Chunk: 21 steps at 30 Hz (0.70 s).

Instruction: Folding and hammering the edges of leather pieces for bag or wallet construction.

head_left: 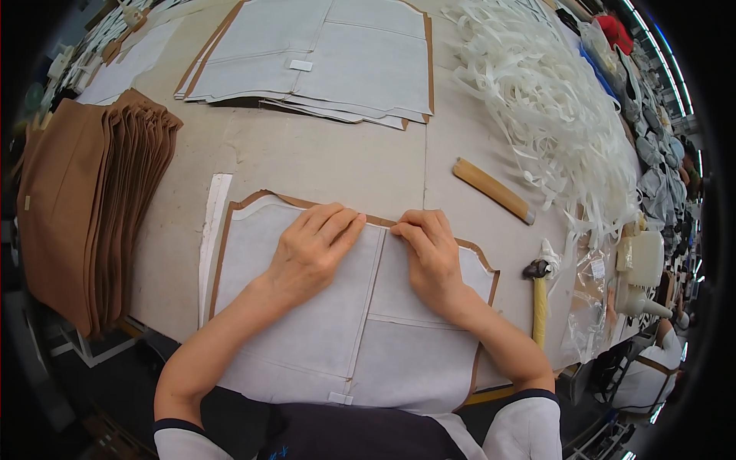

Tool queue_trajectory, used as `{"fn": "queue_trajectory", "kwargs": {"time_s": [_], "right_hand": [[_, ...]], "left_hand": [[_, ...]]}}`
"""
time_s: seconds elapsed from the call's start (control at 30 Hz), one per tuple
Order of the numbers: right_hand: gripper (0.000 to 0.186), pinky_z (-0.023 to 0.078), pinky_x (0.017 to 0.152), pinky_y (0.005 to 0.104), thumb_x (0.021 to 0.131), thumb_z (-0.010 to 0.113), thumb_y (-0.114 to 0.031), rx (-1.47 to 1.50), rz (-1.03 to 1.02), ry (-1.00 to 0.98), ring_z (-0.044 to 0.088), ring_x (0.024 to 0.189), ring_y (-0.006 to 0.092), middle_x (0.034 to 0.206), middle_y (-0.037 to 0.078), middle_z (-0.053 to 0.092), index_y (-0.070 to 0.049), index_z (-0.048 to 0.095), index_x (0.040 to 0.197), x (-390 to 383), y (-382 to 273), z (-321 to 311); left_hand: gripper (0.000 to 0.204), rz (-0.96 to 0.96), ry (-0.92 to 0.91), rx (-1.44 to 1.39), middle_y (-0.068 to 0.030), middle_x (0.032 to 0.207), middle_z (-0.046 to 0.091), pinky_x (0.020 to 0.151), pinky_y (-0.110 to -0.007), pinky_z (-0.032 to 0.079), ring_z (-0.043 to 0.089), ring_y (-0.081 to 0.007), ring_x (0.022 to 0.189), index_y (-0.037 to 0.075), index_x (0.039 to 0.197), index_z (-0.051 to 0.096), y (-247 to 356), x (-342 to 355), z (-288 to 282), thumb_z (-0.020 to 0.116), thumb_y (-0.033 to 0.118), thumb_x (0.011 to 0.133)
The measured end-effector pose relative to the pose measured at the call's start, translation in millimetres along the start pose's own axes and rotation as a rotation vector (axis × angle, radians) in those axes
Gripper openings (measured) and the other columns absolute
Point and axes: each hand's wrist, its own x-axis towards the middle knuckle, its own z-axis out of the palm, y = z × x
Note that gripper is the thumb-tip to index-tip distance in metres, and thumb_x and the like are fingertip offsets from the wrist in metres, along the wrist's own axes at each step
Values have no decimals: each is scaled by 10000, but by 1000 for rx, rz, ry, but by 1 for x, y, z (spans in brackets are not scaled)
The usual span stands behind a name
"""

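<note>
In front of me lies a panel [307, 337] with a pale grey-white backing, a brown border and a seam down its middle. The fingers of my left hand [314, 244] are closed and pressed on its far edge, just left of the seam. To the right of the seam, my right hand [433, 261] pinches the same brown edge between thumb and fingers. Only a short stretch of the border shows between the two hands. Near the panel's close edge, a small white tag [340, 398] sits on the seam.
A pile of similar panels [368, 65] lies at the far side. Folded brown pieces [69, 199] hang over the table's left edge. To the right are a wooden-looking bar [493, 190], a yellow-handled hammer [540, 307], a white bottle [640, 299] and a heap of white strips [537, 100].
</note>
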Motion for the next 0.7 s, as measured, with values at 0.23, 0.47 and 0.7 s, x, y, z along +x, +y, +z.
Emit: {"fn": "queue_trajectory", "kwargs": {"time_s": [0.23, 0.47, 0.7], "right_hand": [[491, 472, 893, 423, 713, 660, 98, -28, -35, -1, 600, 1035, 292, 1164, 119, 633, 25, 700, 1197, 8, -3, 1], [420, 482, 869, 417, 760, 676, 5, -193, -206, 6, 610, 1066, 299, 1156, 148, 618, 90, 684, 1171, 16, -11, 16], [420, 478, 861, 436, 736, 696, 12, -166, -200, -41, 618, 1039, 309, 1139, 139, 633, 33, 703, 1156, 1, -5, -2]], "left_hand": [[458, -10, -16, 88, -130, 1154, 685, 858, -407, 595, 679, -306, 1086, -64, 1192, 720, 7, 2, -1, 680, -36, 737], [452, -50, -2, 108, -127, 1144, 684, 866, -409, 581, 670, -305, 1090, -53, 1206, 724, 13, 2, 0, 688, 4, 759], [407, -102, -6, 204, -114, 1125, 683, 851, -402, 562, 662, -301, 1081, -33, 1152, 740, -2, -23, -24, 723, -25, 746]]}}
